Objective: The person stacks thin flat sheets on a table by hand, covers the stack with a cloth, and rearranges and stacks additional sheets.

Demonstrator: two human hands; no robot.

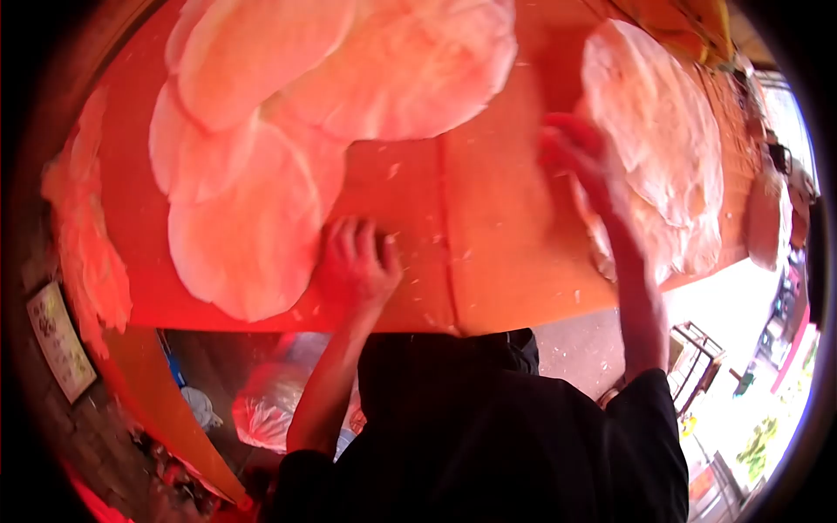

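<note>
Thin, pale, rounded sheets (248,209) overlap on the left and upper middle of the orange-red table (497,235). My left hand (362,261) rests near the table's front edge, just right of the lowest sheet, its fingers apart and nothing visible in them. On the right lies a pile of whitish, wrinkled sheets (654,131). My right hand (575,144) is at the left side of that pile, blurred, with its fingers curled; whether it grips anything is hidden.
Shredded-looking pale material (87,235) lies along the table's left side. Below the front edge is a clear plastic bag (270,401). A metal-framed stand (693,362) is at the lower right. Yellow cloth or plastic (697,26) lies at the top right.
</note>
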